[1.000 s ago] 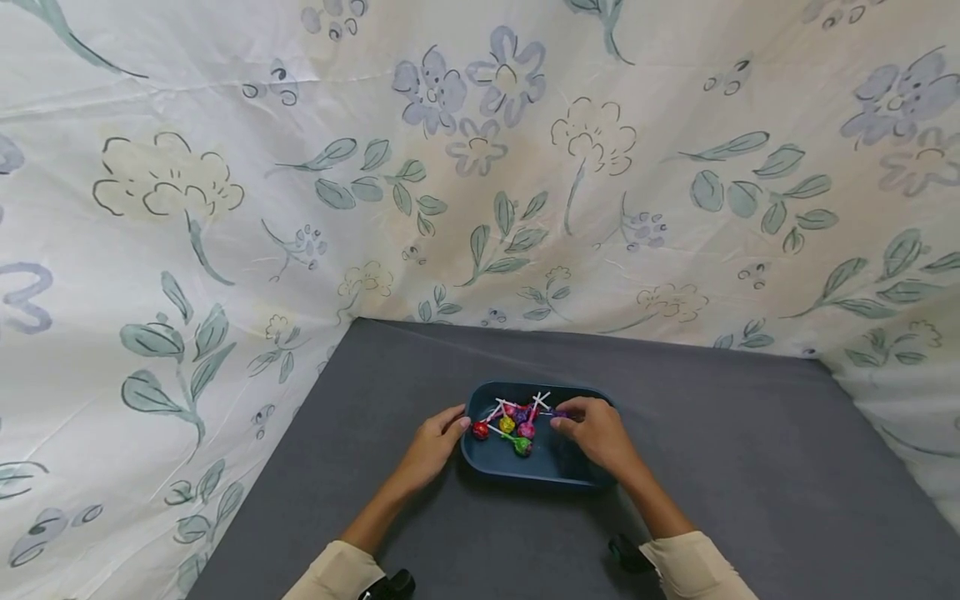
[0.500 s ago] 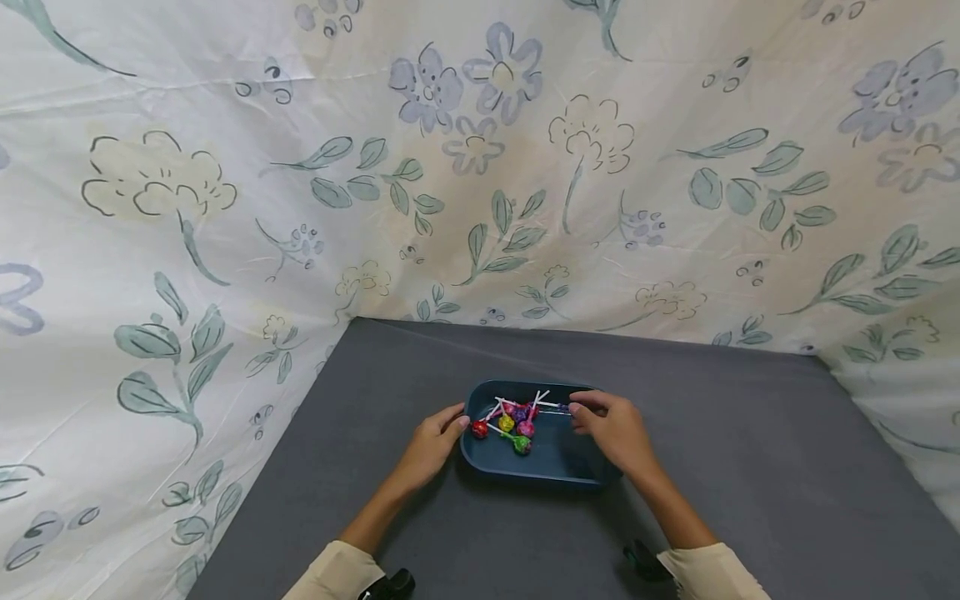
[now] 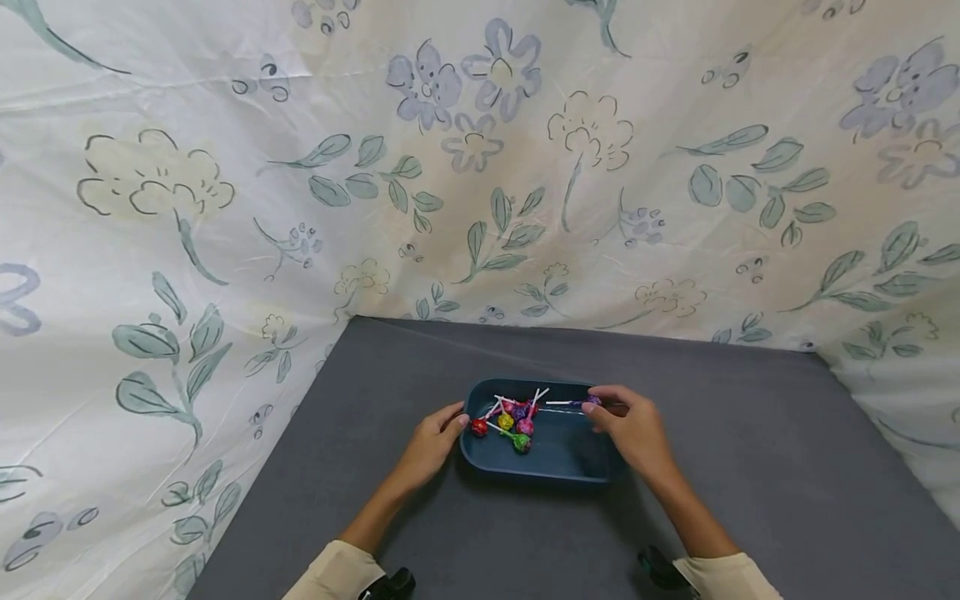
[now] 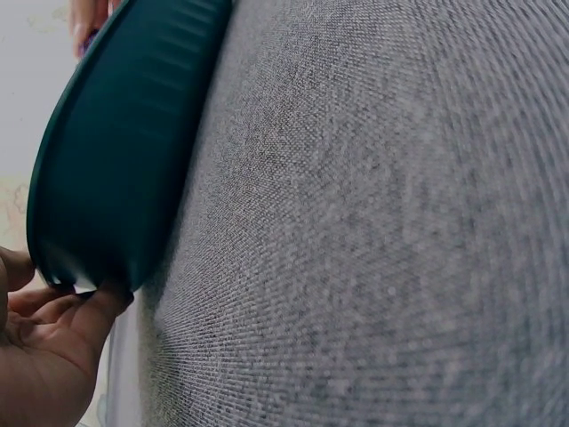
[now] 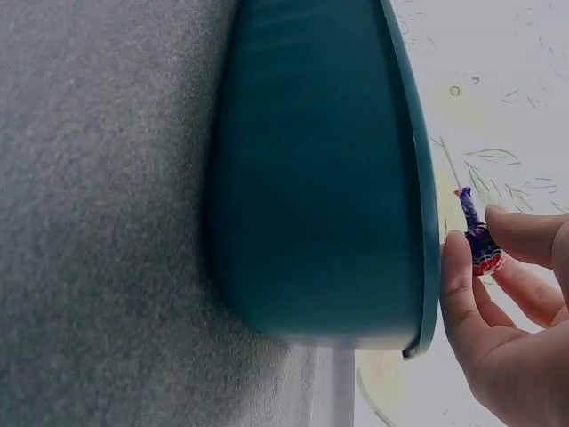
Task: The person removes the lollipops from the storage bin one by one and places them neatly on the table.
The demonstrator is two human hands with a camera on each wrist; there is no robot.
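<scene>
Head view: above the near side of the tray [image 3: 566,454], facing forward and down; farthest of the three, the whole tray in frame, floral cloth [image 3: 592,200] behind it.
Left wrist view: low, close to the tray's outer wall, frame turned sideways; left hand [image 4: 62,334] at the tray's end.
Right wrist view: low, close, turned sideways the opposite way; right hand [image 5: 507,302] by the tray's rim.
Head and right wrist, shared: purple lollipop [image 5: 480,240] at the tray's rim.
Both wrists, shared: tray's outer wall, right-hand fingers.

Smooth plastic tray [image 3: 558,460] between left hand [image 3: 434,439] and right hand [image 3: 633,429], glossy-wrapped lollipop [image 5: 480,238] in the latter, matt rough-woven cloth [image 4: 356,222] under both.
</scene>
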